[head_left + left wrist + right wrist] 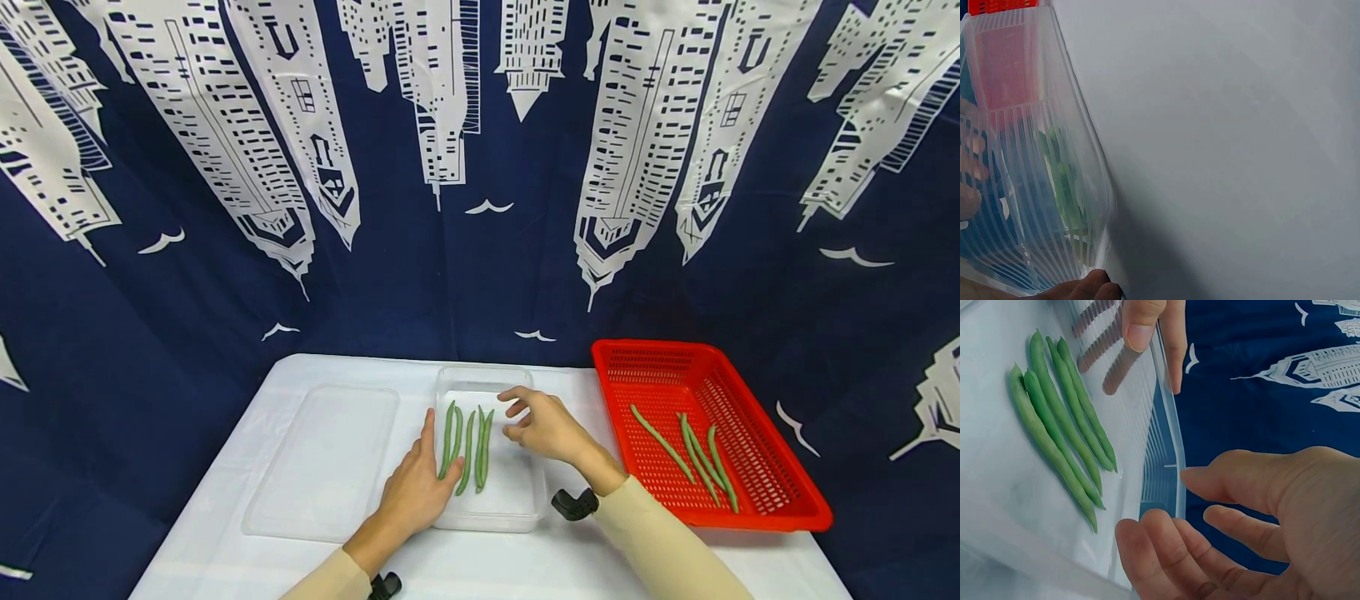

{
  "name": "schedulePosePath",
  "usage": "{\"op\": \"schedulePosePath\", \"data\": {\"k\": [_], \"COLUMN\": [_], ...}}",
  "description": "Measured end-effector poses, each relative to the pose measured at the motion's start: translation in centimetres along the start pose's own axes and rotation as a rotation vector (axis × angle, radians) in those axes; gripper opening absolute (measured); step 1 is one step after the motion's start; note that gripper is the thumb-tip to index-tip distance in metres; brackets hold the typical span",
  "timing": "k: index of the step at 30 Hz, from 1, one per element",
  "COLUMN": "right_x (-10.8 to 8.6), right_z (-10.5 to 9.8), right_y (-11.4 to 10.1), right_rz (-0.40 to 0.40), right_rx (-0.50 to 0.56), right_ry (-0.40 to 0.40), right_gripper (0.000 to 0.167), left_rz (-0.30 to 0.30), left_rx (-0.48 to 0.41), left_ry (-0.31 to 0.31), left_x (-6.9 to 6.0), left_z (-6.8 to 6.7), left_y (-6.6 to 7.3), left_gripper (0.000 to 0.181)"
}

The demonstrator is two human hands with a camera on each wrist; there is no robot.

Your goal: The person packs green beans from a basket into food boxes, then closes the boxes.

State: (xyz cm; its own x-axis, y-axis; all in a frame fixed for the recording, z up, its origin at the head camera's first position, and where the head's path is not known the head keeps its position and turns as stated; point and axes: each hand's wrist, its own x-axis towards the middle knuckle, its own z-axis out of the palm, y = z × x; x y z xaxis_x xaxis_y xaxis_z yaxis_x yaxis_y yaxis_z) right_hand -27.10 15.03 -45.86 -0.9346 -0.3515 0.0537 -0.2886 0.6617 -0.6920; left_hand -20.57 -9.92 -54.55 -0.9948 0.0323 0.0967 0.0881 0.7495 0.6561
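Observation:
Several green beans [468, 446] lie side by side, lengthwise, in a clear plastic container [517, 521]. My left hand [420, 487] grips the container's left wall, thumb over the rim and fingers along the outside. Above the container's right side hovers my right hand [543, 425], fingers loosely bent and apart, nothing between them. The right wrist view shows that hand [1229, 531] beside the container wall, apart from the beans [1060, 425]. Through the ribbed wall in the left wrist view, the beans [1063, 181] look blurred.
A red perforated basket [772, 450] stands on the right with several green beans [697, 458] inside. Flat on the white table [225, 508], left of the container, lies a translucent lid [322, 462]. Behind the table hangs a dark blue cloth [450, 292] with white buildings.

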Motion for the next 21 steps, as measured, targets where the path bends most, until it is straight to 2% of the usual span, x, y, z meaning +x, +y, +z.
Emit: {"op": "schedulePosePath", "data": {"k": [3, 10, 21], "right_x": [-0.3, -1.2, -3.0], "right_z": [-0.5, -2.3, -6.6], "right_y": [0.2, 1.0, 3.4], "right_rz": [-0.005, -0.051, -0.100], "right_rx": [0.020, -0.035, -0.102], "right_ry": [0.002, 0.046, 0.088], "right_gripper": [0.050, 0.047, 0.046], "left_rz": [0.001, 0.006, -0.002], "left_rx": [0.002, -0.005, -0.003], "left_ry": [0.003, 0.005, 0.006], "left_x": [-0.1, -0.1, -0.2], "left_z": [0.0, -0.3, -0.2], "left_y": [0.0, 0.4, 0.3], "left_gripper": [0.100, 0.100, 0.100]}}
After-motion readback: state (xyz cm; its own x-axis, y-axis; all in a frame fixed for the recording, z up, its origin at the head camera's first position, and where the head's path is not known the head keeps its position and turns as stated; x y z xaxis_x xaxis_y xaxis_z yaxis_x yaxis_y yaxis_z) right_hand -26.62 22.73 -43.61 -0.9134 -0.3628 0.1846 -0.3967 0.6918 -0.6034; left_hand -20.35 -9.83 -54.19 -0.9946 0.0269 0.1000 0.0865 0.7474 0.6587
